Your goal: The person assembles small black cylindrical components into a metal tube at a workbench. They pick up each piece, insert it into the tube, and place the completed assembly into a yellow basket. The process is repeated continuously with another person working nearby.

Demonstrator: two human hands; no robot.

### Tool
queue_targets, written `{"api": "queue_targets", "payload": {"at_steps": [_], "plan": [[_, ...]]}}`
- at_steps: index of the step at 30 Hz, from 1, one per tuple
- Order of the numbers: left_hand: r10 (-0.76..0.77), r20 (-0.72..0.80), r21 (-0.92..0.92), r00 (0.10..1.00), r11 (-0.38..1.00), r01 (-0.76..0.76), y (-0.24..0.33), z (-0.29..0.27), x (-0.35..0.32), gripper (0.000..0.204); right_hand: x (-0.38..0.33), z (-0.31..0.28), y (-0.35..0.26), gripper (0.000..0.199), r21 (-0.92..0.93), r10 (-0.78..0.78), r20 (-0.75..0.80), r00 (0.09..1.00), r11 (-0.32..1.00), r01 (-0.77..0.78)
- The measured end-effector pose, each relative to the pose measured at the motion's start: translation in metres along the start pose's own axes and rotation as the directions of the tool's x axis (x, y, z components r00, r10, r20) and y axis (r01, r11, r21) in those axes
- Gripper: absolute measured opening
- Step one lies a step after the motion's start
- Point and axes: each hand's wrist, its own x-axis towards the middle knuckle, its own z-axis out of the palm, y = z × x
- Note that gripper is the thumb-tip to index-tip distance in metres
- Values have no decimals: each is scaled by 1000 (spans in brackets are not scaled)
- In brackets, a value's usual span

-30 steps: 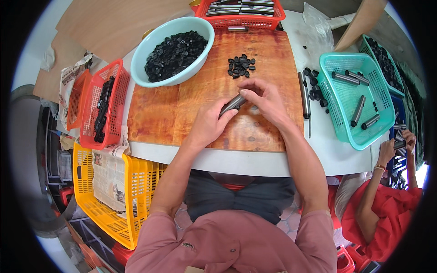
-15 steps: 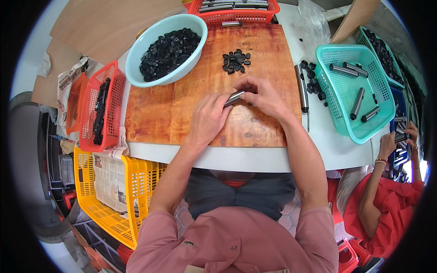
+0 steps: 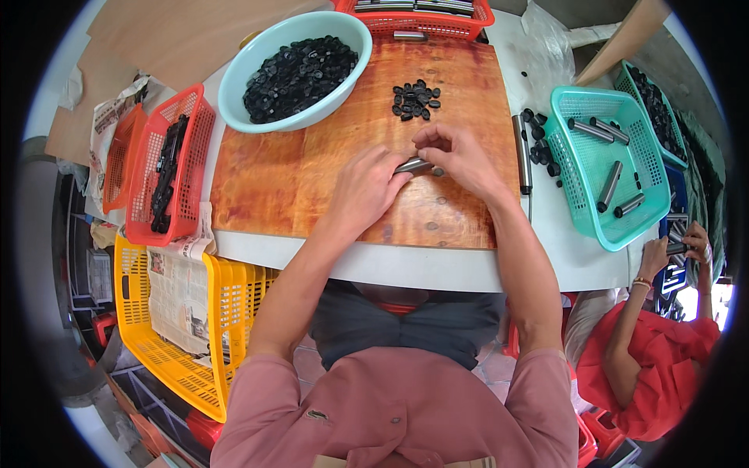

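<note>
A short shiny metal tube [image 3: 412,165] lies aslant in my left hand [image 3: 368,183], whose fingers and thumb close round it just above the brown wooden board [image 3: 312,187]. At the tube's right end, my right hand [image 3: 462,162] has its thumb and fingers bent together in a pinch. What sits between those fingertips, if anything, is hidden. Beyond my hands, a small heap of black plastic caps [image 3: 416,100] rests on the board. To the far left, a pale blue basin [image 3: 234,105] is full of similar black pieces.
On the right stands a green basket [image 3: 605,234] with several tubes; loose black caps [image 3: 538,132] and a long tube [image 3: 523,156] lie beside it. Red baskets stand left [image 3: 204,148] and far [image 3: 482,19]. A yellow crate [image 3: 218,327] is lower left. A co-worker in red [image 3: 647,359] handles tubes.
My right hand has shifted a little along the tube's right end, its thumb and fingers in a different bend. My left hand still grips the tube. The whole view has shifted slightly.
</note>
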Motion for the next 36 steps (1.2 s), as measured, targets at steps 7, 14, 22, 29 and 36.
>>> {"api": "queue_targets", "payload": {"at_steps": [7,14,22,29,36], "plan": [[23,-16,-22,1000,1000,-23,-7,4,1,22,43,25,-27,29,-682,1,-114,993,727,-79],[54,-38,-101,998,993,-57,-7,4,5,23,55,49,-6,30,-662,-156,-335,929,741,-114],[25,0,-142,1000,990,-24,-12,6,5,24,52,51,-11,25,-700,-166,-330,929,703,-123],[25,-19,-99,1000,995,-27,-6,15,-2,25,43,50,-19,23,-666,-119,-333,935,732,-144],[51,-58,-65,997,996,-55,-4,10,-1,27,53,51,-2,24,-640,-151,-388,909,754,-148]]}}
